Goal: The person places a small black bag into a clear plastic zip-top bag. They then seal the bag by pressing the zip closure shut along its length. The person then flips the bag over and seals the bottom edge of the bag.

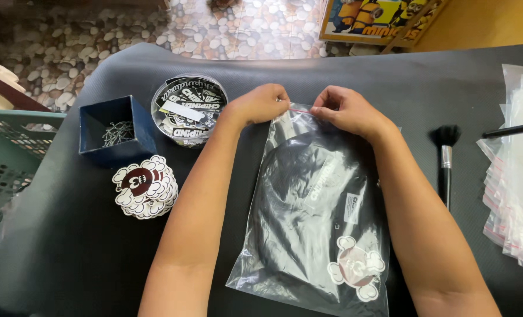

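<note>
Dark mat (68, 246), both hands' (261, 104) (343, 110) grip pinching bag (308, 217) top

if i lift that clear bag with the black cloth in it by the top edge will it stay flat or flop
The clear bag would probably flop: its film is thin and wrinkled, and the dark fabric inside looks soft. It likely feels light, lying nearly flat on the mat. The glossy plastic may be slippery, so the left hand and right hand pinching the seal strip seem a sensible grip.
</note>
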